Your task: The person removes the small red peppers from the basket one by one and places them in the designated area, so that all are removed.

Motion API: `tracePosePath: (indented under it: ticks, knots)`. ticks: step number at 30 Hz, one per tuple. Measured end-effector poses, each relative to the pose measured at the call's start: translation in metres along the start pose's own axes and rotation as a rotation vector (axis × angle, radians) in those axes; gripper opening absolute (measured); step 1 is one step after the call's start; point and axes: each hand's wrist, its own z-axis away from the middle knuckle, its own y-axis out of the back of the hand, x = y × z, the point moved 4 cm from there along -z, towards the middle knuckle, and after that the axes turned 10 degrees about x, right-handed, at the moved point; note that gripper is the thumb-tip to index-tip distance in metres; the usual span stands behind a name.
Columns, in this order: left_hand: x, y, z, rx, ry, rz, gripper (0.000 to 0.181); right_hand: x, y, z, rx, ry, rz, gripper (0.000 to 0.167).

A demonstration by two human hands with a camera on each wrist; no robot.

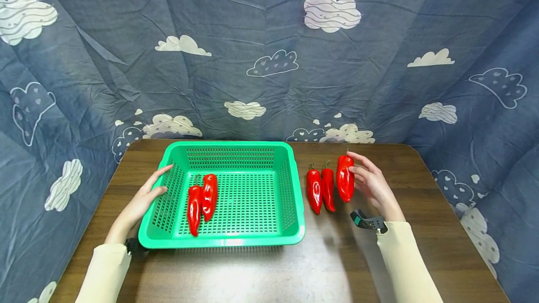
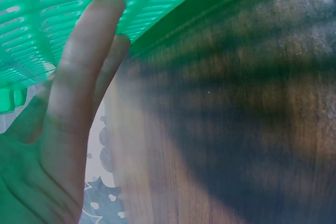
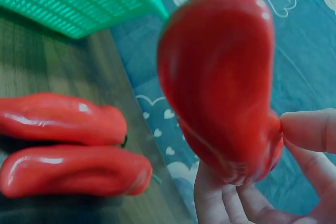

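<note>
A green plastic basket (image 1: 229, 242) with slotted walls stands on the table, two red peppers (image 1: 209, 198) lying side by side in its left part. My left hand (image 1: 141, 205) holds the basket's left rim, with thumb and a fingertip over the edge. Outside the slotted wall, other fingers (image 2: 79, 66) show in the left wrist view. With thumb and fingers, my right hand (image 1: 375, 183) grips a red pepper (image 1: 345, 179) near its stem end, its tip downward. In the right wrist view this pepper (image 3: 220, 82) appears raised above the table, partly covering the fingers behind it.
Two more red peppers (image 1: 313, 191) lie between the basket and my right hand, stems away from me. The brown wooden table (image 1: 311, 270) ends at a blue cloud-patterned cloth (image 1: 261, 83) behind and at the sides. Each wrist wears a dark camera band (image 1: 368, 221).
</note>
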Motion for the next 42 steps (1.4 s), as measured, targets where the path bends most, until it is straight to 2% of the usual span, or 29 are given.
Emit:
tracePosePath:
  ticks: [7, 15, 20, 27, 32, 37, 42]
  knots:
    - [0.000, 0.001, 0.000, -0.001, 0.009, 0.017, 0.059, 0.008, 0.009, -0.003, 0.025, -0.013, -0.001, 0.037]
    - [0.000, 0.001, -0.002, 0.004, -0.014, -0.011, 0.059, 0.018, 0.017, -0.007, 0.051, -0.040, 0.023, 0.035]
    - [0.001, 0.000, -0.002, 0.004, -0.021, -0.016, 0.059, 0.024, 0.021, -0.009, 0.051, -0.031, 0.044, 0.034]
    - [0.001, 0.000, 0.000, -0.003, 0.009, -0.007, 0.059, 0.033, 0.025, -0.012, 0.068, -0.022, 0.063, 0.037]
    - [0.000, 0.000, 0.001, -0.006, 0.029, 0.015, 0.059, 0.041, 0.028, -0.015, 0.116, -0.026, 0.152, 0.039]
    - [0.000, 0.000, 0.000, 0.000, 0.018, 0.014, 0.060, 0.051, 0.031, -0.017, 0.155, -0.042, 0.255, 0.043]
    - [0.000, 0.000, -0.001, 0.004, 0.002, 0.000, 0.060, 0.058, 0.034, -0.020, 0.177, -0.048, 0.278, 0.044]
